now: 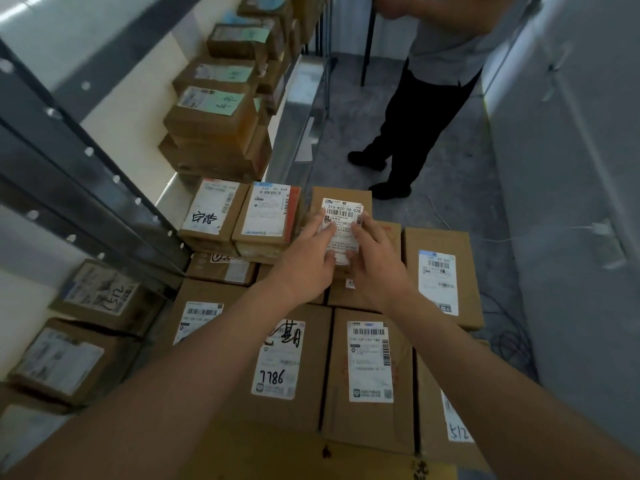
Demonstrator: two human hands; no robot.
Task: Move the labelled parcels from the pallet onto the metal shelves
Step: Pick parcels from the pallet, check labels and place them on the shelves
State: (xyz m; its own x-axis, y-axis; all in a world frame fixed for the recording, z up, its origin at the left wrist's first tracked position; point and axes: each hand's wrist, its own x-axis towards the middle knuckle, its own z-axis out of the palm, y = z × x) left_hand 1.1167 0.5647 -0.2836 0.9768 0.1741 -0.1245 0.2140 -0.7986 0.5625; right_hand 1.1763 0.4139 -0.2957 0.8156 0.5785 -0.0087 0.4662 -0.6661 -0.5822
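Both hands on small parcel point(343, 202) atop stack: left hand point(308, 251) and right hand point(372, 254) fingers flat on label, loosely spread.

Shelves point(114, 188) left of parcel stack point(294, 358); bystander point(426, 98) beyond stack.

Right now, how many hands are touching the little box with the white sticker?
2. The left hand rests on the left side of the small parcel, and the right hand on its right side, fingers over the white label. No other hand shows.
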